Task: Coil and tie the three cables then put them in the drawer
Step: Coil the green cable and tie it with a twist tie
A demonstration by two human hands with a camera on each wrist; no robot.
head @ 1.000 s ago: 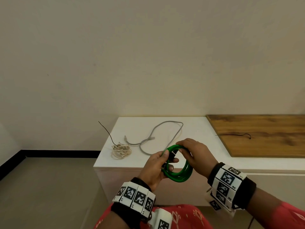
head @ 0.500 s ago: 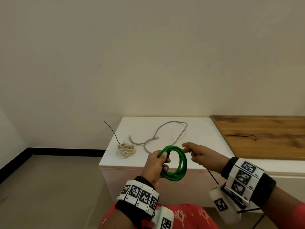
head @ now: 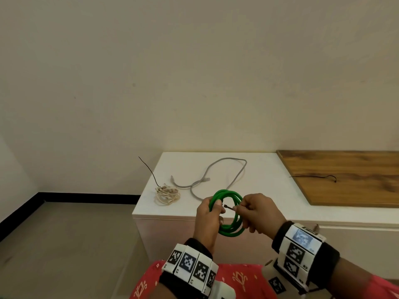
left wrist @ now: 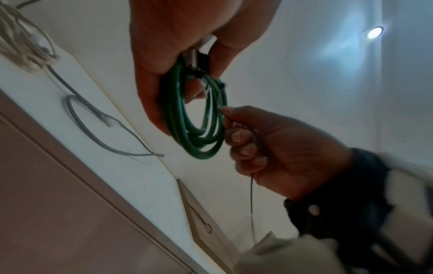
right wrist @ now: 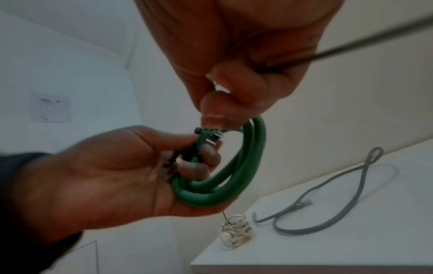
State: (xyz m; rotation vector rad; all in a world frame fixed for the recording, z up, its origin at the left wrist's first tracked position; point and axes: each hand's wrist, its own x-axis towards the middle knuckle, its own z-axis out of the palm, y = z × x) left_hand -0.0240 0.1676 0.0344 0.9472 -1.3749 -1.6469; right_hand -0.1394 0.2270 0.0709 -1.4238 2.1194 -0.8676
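Observation:
My left hand (head: 217,210) grips a coiled green cable (head: 228,233) upright in the air in front of the white cabinet (head: 269,190). Its thumb presses the black plugs against the coil (right wrist: 234,176). My right hand (head: 240,209) pinches a thin black tie (head: 229,207) right at the coil's top, inside the ring. The tie's long tail (left wrist: 251,204) hangs down past the right palm. A loose grey cable (head: 232,158) lies uncoiled on the cabinet top. A cream cable (head: 168,195) lies bundled near the left edge with a black tie sticking up from it.
A wooden board (head: 356,186) covers the cabinet's right part, and a spare black tie (head: 313,176) lies on it. The cabinet's front panel (head: 356,244) is shut. Bare floor lies to the left, and a wall stands behind.
Half a second ago my right hand was out to the right of the coil with the tie. It has come back against the coil. My left hand keeps its grip.

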